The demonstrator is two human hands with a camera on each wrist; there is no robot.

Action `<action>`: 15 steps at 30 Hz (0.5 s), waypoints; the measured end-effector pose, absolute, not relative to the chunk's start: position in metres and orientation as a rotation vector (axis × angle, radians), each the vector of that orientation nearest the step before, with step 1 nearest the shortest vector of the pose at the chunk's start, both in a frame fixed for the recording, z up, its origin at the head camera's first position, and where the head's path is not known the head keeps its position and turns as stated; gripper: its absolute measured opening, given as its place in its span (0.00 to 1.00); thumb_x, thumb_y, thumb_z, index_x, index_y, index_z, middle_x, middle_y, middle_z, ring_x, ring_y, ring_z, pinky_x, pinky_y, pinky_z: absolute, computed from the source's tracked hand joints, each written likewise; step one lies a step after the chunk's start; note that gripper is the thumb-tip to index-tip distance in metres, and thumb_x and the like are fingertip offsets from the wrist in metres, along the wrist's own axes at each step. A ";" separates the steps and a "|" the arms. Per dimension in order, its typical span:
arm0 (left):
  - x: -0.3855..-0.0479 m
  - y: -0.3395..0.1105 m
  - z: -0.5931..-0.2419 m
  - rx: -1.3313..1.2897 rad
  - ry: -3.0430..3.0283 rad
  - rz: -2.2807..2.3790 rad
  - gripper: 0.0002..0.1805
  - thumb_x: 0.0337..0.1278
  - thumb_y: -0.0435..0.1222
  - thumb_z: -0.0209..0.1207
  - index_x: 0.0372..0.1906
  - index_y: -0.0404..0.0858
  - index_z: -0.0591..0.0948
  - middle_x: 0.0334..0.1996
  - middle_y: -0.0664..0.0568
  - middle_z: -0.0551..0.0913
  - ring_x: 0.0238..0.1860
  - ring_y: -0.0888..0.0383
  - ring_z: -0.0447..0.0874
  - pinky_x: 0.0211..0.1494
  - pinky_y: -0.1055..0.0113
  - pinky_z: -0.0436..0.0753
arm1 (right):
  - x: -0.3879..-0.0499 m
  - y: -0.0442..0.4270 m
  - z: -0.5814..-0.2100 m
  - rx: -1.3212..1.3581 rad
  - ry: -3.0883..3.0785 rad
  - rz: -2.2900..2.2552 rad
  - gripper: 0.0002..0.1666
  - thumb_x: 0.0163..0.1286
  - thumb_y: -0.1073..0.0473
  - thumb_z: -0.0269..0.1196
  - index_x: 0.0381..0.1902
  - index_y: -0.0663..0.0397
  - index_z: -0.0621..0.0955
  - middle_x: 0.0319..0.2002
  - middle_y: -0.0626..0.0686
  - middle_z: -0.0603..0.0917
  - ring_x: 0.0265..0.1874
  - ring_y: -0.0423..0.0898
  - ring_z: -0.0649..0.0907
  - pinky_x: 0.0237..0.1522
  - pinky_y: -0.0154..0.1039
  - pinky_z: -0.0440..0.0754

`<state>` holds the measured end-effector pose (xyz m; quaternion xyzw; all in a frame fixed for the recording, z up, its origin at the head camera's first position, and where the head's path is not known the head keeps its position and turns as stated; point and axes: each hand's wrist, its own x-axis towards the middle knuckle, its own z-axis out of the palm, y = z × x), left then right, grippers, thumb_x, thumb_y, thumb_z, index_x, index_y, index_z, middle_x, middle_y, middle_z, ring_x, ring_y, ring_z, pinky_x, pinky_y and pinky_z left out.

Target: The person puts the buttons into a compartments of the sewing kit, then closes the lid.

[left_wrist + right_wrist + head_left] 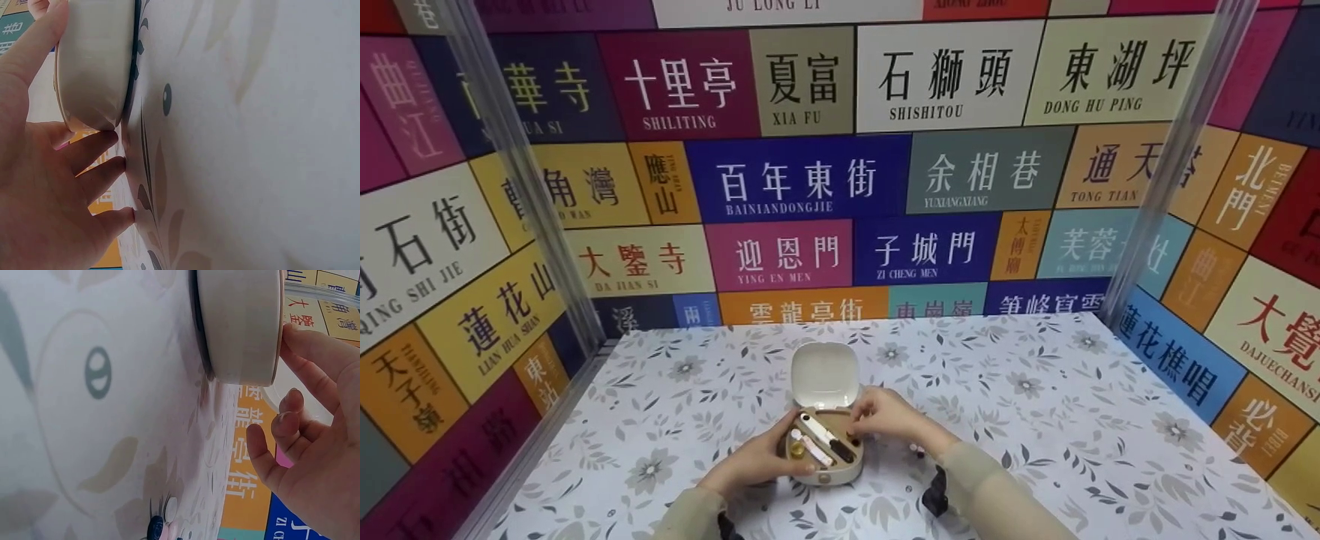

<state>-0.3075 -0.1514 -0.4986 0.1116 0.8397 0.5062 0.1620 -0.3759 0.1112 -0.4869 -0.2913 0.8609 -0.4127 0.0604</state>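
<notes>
A small cream case (846, 475) stands on the table with its rounded lid (825, 373) raised at the back. Divided compartments inside hold a slim white and dark tool (829, 437), a pale pink-and-white strip (816, 451) and a gold-coloured round piece (797, 450). My left hand (765, 456) grips the case's left side, thumb at the front. My right hand (889, 415) reaches over the right compartment, fingertips at its inner edge. Small dark bits (852, 437) lie below those fingertips. Whether they pinch anything is hidden. The right wrist view shows the case's outer wall (242, 326) beside the fingers.
A few small buttons (171, 509) lie on the table to the right of the case, partly under my right wrist. The white tabletop (660, 405) has a grey floral print. Colourful sign-covered walls (802, 180) and clear corner posts (1159, 157) enclose it.
</notes>
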 end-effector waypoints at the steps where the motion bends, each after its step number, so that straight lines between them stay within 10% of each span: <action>1: -0.307 -0.151 -0.498 0.319 2.395 1.447 0.62 0.40 0.51 0.74 0.78 0.47 0.48 0.74 0.38 0.54 0.72 0.35 0.50 0.70 0.35 0.44 | -0.376 0.111 -0.487 -0.886 2.607 -1.245 0.04 0.54 0.60 0.71 0.26 0.53 0.87 0.33 0.46 0.78 0.35 0.43 0.76 0.37 0.38 0.78; 15: -0.310 -0.151 -0.500 0.342 2.407 1.412 0.61 0.43 0.51 0.73 0.78 0.46 0.48 0.74 0.38 0.54 0.72 0.36 0.51 0.70 0.36 0.48 | -0.377 0.110 -0.490 -0.940 2.627 -1.185 0.04 0.54 0.57 0.71 0.25 0.51 0.87 0.27 0.41 0.80 0.27 0.38 0.75 0.29 0.33 0.75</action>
